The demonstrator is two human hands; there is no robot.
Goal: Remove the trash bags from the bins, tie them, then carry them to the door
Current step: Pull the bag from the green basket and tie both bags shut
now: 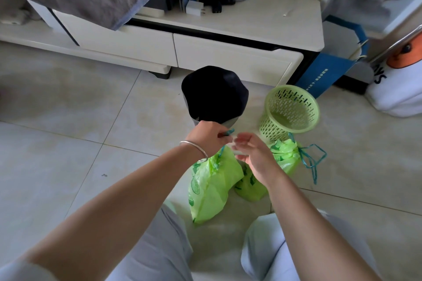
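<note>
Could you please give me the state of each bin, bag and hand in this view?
Green mesh bin: upright, unlined, empty.
Dark bin: upright, black liner in.
Bag by the mesh bin: cinched, drawstring loose on floor.
Bag at the knees: out, drawstring being pulled.
Left hand: pinching that drawstring.
Right hand: fingers open.

Head view — looking steeply down, close over floor (68, 121).

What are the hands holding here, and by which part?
The left hand pinches the blue drawstring of the nearer green trash bag at its gathered top. The right hand is open beside it; whether it touches the string cannot be told.
</note>
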